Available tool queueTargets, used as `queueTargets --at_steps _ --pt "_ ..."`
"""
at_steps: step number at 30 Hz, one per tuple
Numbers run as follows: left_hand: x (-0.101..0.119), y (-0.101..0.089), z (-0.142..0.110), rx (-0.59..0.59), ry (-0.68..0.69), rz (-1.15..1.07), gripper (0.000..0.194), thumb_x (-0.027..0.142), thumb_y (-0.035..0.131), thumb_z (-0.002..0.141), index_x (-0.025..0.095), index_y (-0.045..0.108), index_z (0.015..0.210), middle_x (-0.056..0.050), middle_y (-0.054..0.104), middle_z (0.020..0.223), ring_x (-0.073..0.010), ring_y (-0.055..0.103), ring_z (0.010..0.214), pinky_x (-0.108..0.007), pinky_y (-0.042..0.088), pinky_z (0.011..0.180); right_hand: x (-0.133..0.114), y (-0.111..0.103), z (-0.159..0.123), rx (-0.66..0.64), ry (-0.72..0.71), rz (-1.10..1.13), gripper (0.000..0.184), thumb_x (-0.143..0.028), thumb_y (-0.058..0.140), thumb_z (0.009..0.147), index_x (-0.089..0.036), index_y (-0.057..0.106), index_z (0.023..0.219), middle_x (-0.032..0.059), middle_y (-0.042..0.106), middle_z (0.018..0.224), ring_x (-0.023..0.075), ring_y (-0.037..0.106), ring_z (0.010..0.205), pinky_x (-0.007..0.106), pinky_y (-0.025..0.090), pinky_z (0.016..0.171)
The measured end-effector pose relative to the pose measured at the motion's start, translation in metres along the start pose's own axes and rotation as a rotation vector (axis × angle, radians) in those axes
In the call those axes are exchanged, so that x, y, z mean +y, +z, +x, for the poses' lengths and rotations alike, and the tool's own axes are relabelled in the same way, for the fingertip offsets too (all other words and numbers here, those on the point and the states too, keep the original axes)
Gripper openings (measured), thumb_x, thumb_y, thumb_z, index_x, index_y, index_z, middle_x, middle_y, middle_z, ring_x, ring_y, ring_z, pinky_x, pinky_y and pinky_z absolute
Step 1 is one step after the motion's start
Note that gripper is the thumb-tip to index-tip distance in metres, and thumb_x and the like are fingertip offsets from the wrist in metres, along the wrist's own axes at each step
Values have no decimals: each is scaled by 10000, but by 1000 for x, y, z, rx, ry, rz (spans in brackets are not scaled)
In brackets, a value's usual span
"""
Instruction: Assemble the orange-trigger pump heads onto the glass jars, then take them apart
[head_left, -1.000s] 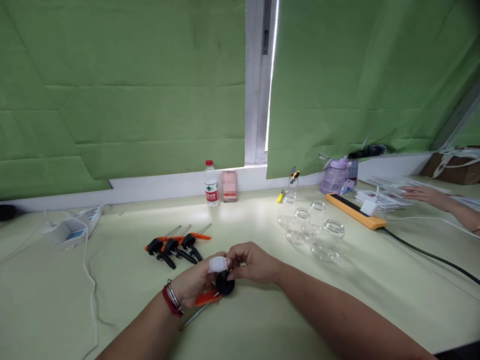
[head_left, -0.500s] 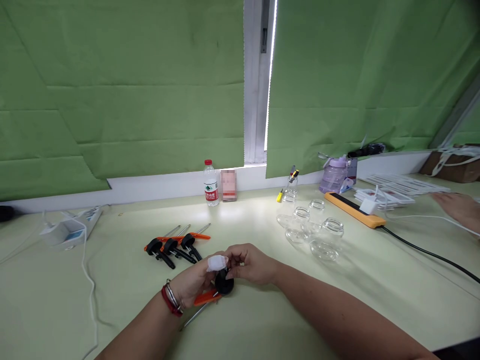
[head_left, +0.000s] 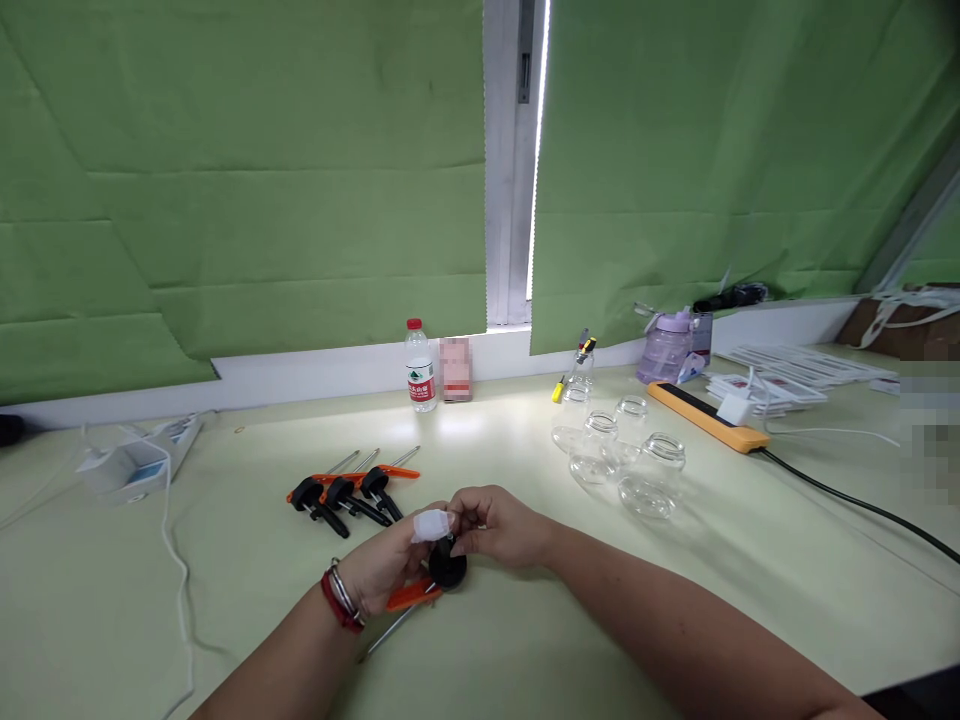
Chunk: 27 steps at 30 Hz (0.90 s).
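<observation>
The black-and-orange part (head_left: 441, 577) is resting in the person's two hands, over the near middle of the table (head_left: 255, 610). The left hand (head_left: 382, 567) is grasping it from the side, and white wrapping (head_left: 431, 526) is covering that hand's thumb. The right hand (head_left: 506, 527) is pinching the black end above the round cap (head_left: 450, 568); the fingertips are hiding the exact contact. The orange lever (head_left: 412, 597) is jutting out under the left hand, and a thin metal rod (head_left: 390, 635) is slanting down toward the tabletop; whether its tip is touching cannot be told.

In this inspector's judgement, the part is looking light and mostly rigid, with hard plastic probably making up the cap and lever. Smooth surfaces are likely offering modest grip. The cap is presenting the soundest hold, its broad body being the sturdiest area; the rod is appearing the poorest, being slender and apt to twist the part. The lever is possibly hinging, so pressing there is risking movement. Three similar parts (head_left: 341, 492) are lying just beyond the left hand.
</observation>
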<state>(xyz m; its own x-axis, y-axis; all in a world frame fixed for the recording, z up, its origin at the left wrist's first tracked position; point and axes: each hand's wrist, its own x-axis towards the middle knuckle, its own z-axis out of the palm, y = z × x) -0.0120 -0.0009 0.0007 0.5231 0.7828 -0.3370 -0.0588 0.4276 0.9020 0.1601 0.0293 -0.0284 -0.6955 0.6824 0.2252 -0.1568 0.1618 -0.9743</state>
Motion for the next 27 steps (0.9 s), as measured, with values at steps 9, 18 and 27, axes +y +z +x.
queueTargets --at_steps 9,18,27 --pt "2 3 -2 1 -1 8 297 457 617 673 187 569 788 25 498 582 -125 456 564 -231 362 506 0 -1 0 16 6 -6 245 -258 714 654 -151 526 769 -24 523 738 86 496 679 240 422 662" --pt "1 1 -1 29 9 0 264 434 618 682 189 567 766 58 379 485 -109 403 517 -216 314 491 3 -2 0 4 5 -3 232 -262 707 666 -153 528 767 -19 524 744 89 497 685 247 425 669" --pt "-1 -2 0 42 -31 7 309 485 600 693 183 536 697 32 447 530 -147 455 598 -250 330 548 4 -2 1 7 14 12 267 -253 710 662 -157 544 847 -20 526 764 88 501 694 248 421 674"
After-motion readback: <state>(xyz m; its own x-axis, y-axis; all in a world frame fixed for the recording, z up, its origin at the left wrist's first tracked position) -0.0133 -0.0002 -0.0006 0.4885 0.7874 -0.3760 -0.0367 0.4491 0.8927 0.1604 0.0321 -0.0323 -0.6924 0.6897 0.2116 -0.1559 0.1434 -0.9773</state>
